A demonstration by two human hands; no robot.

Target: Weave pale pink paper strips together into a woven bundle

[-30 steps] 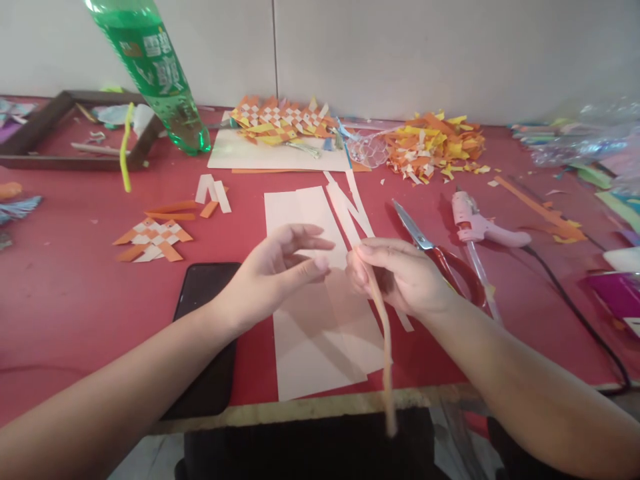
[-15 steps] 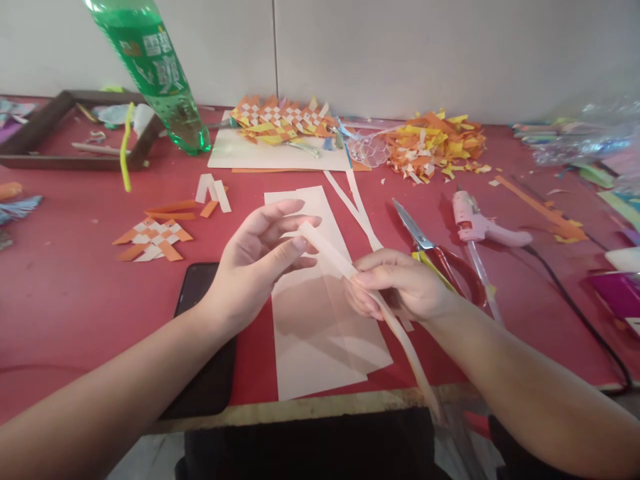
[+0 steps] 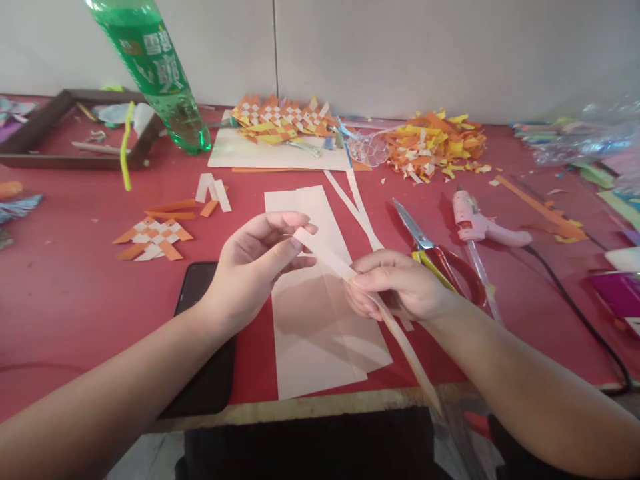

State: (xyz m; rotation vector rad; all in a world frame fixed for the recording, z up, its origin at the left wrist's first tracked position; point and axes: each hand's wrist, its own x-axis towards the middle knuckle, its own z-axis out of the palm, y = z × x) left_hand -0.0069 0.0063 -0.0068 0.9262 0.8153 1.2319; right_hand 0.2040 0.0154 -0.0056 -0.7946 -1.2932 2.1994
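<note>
A long white paper strip (image 3: pixel 325 255) runs between my hands, its tail hanging down to the right past the table edge. The thumb and fingertips of my left hand (image 3: pixel 260 263) pinch its upper left end. My right hand (image 3: pixel 397 283) is closed round the strip farther along. White paper sheets (image 3: pixel 313 333) lie on the red table beneath both hands. A black phone (image 3: pixel 213 373) is partly under my left forearm.
Open scissors (image 3: pixel 425 243) and a pink glue gun (image 3: pixel 480 227) with a cable lie right. A green bottle (image 3: pixel 165 80) stands back left beside a brown tray (image 3: pixel 65 161). Woven orange-white paper (image 3: pixel 155 239) lies left; orange-yellow pieces (image 3: pixel 435 143) are piled behind.
The raised fingers of my left hand have come down and closed nearer the strip's end, which has shifted slightly left and down. My right hand is almost unmoved.
</note>
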